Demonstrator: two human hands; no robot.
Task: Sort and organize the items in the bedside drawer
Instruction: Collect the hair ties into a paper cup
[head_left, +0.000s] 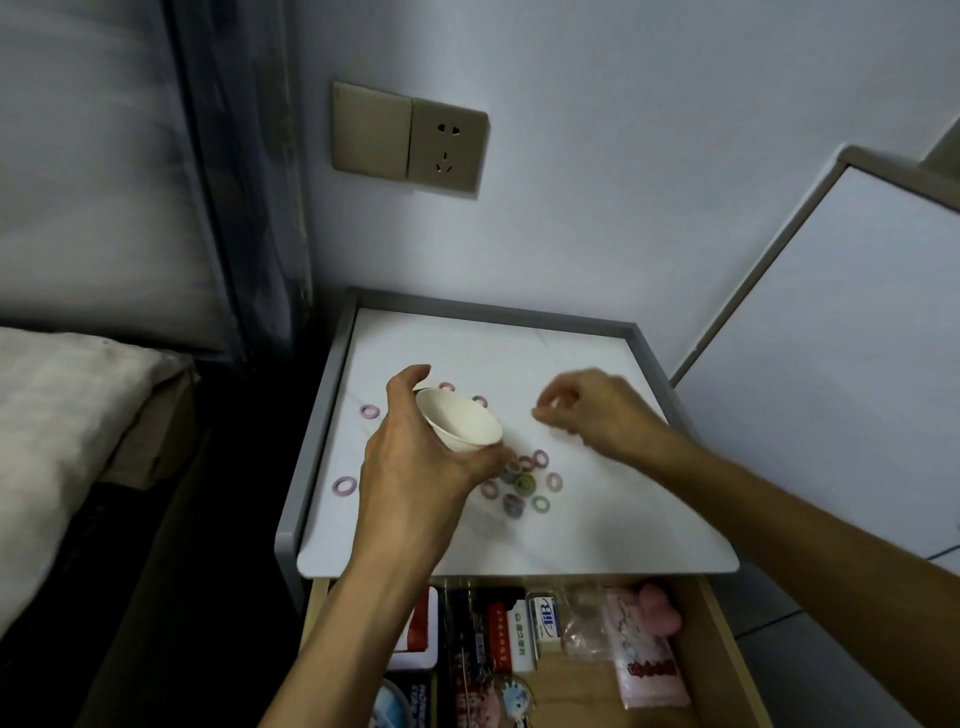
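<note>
My left hand (415, 467) grips a white paper cup (460, 423), tilted on its side above the white top of the bedside table (519, 348). Several small hair ties in pink, purple and green lie in a cluster (524, 483) just under and right of the cup, with single pink ones at the left (344, 486) and behind the cup (370, 411). My right hand (592, 410) hovers right of the cup, its fingers curled and blurred; thumb and fingers pinch together, and what they hold is unclear. The open drawer (727, 649) below holds small boxes, packets and a pink pouch.
A bed with white bedding (62, 426) stands at the left, and a cardboard box (161, 415) sits between it and the table. A wall socket (410, 137) is above the table. A white panel (831, 338) leans at the right.
</note>
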